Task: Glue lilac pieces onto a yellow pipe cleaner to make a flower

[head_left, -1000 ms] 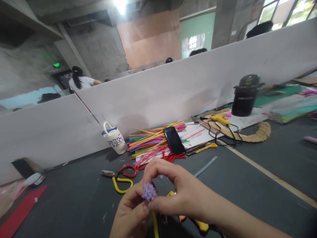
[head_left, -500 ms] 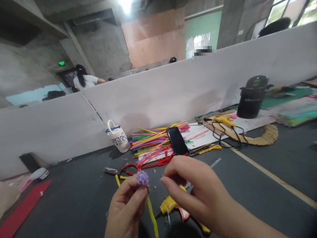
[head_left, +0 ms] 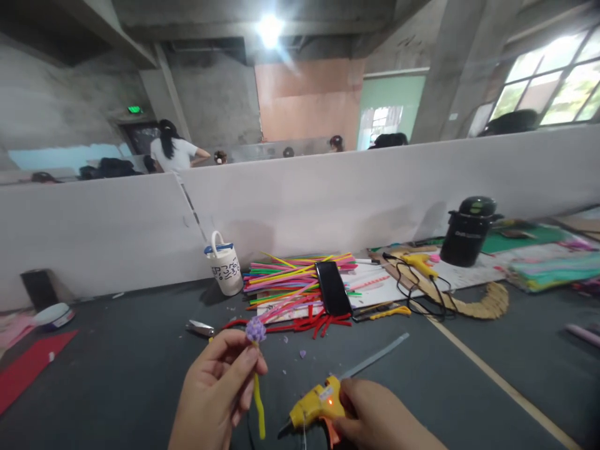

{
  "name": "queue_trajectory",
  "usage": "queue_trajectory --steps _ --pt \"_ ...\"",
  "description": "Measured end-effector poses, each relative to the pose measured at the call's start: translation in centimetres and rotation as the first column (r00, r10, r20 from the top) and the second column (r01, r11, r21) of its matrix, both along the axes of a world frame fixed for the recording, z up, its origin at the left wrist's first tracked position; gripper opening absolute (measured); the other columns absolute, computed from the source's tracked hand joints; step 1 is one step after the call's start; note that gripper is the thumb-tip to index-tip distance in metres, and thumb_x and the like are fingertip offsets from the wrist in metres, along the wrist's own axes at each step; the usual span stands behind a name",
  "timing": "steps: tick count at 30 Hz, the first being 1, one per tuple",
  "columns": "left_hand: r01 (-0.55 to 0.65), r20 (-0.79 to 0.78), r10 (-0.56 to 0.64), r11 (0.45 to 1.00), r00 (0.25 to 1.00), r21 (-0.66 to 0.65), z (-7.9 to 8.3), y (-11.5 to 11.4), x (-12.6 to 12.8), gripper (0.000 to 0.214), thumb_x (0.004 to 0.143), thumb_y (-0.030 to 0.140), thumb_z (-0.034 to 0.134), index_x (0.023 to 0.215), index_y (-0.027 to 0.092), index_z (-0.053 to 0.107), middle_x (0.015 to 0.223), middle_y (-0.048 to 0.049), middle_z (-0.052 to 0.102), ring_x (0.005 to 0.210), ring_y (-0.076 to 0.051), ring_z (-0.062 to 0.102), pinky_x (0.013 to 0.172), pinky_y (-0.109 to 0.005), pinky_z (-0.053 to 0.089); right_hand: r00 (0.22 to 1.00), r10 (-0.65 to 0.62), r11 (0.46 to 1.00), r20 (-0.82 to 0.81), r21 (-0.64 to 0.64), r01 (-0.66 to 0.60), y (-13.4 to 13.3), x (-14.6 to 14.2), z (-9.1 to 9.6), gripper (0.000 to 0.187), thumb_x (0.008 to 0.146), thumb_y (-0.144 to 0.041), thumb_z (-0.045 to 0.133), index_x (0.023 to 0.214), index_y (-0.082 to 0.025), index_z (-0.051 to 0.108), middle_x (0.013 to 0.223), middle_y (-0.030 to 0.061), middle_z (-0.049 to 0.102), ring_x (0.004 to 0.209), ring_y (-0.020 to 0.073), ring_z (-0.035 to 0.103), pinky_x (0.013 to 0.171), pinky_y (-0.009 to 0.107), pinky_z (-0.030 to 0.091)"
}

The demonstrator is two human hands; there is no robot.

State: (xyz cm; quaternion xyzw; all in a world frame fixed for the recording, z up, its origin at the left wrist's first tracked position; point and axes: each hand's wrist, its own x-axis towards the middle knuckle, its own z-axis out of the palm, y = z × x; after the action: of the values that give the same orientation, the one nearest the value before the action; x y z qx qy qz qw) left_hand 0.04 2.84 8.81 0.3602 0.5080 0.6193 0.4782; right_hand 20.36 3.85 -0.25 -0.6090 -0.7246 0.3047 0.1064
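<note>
Pinched between the thumb and fingers of my left hand [head_left: 220, 381] is a small purple flower [head_left: 255, 330] on a yellow pipe-cleaner stem [head_left: 259, 409]. The flower head points up and the stem hangs below my fingers. My right hand [head_left: 379, 412] is closed around the back of a yellow hot glue gun [head_left: 316, 401], which lies low over the table with its dark nozzle toward the lower left. Its small light glows orange, and a translucent glue stick [head_left: 377, 355] sticks out behind it. Scissors [head_left: 200, 328] lie partly hidden beyond my left hand.
Colourful pipe cleaners [head_left: 285, 275] lie under a black phone [head_left: 334, 289] by the white partition [head_left: 300, 206]. A white cup [head_left: 228, 270] stands left of them. Rightward are a second glue gun [head_left: 420, 265] with its cord, a black bin [head_left: 465, 234] and a yellow cutter [head_left: 390, 312].
My right hand has moved down from beside the flower and taken hold of the glue gun. My left hand, still pinching the flower, has shifted slightly left. The head view has tilted up and levelled.
</note>
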Motion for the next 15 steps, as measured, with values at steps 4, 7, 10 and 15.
queue_trajectory --steps 4,7,10,15 --pt "-0.010 0.033 0.010 1.000 0.999 -0.004 0.7 -0.4 -0.5 0.021 0.063 0.032 0.079 0.070 0.015 0.068 0.051 0.0019 0.063 0.032 0.001 0.034 0.032 -0.007 0.019 0.967 0.013 0.996 -0.256 -0.078 -0.034 1.1 1.1 0.5 0.012 0.068 -0.030 0.057 0.072 -0.019 0.053 0.069 0.0030 0.065 0.065 0.0184 0.061 0.057 0.025 0.042" --pt "0.042 0.028 -0.042 0.999 0.999 -0.017 1.0 -0.5 -1.2 0.023 0.062 0.034 0.080 0.068 0.015 0.069 0.051 0.0006 0.063 0.032 0.000 0.036 0.032 -0.010 0.022 0.873 0.003 0.989 -0.488 -0.125 -0.073 1.2 2.3 2.4 0.036 0.065 -0.045 0.061 0.090 -0.020 0.054 0.082 0.0035 0.064 0.075 0.0185 0.062 0.063 0.025 0.045" --pt "0.061 0.024 -0.060 0.998 0.998 -0.030 1.4 -0.8 -1.4 0.023 0.061 0.034 0.081 0.065 0.015 0.068 0.049 -0.0007 0.064 0.031 -0.001 0.035 0.033 -0.011 0.022 0.618 -0.297 0.931 -0.728 -0.364 0.018 0.6 3.1 5.1 0.042 0.058 -0.045 0.071 0.086 -0.017 0.059 0.072 0.0019 0.060 0.058 0.0131 0.053 0.050 0.022 0.035" --pt "0.011 0.046 -0.010 0.999 0.999 -0.036 1.8 -1.3 -0.8 0.017 0.066 0.031 0.076 0.066 0.016 0.069 0.046 0.0003 0.061 0.033 0.001 0.031 0.036 -0.011 0.019 0.431 -0.240 0.941 -0.870 -0.318 -0.119 -0.6 2.1 9.2 0.042 0.063 -0.051 0.072 0.087 -0.017 0.067 0.079 0.0047 0.064 0.048 0.0086 0.047 0.045 0.022 0.028"
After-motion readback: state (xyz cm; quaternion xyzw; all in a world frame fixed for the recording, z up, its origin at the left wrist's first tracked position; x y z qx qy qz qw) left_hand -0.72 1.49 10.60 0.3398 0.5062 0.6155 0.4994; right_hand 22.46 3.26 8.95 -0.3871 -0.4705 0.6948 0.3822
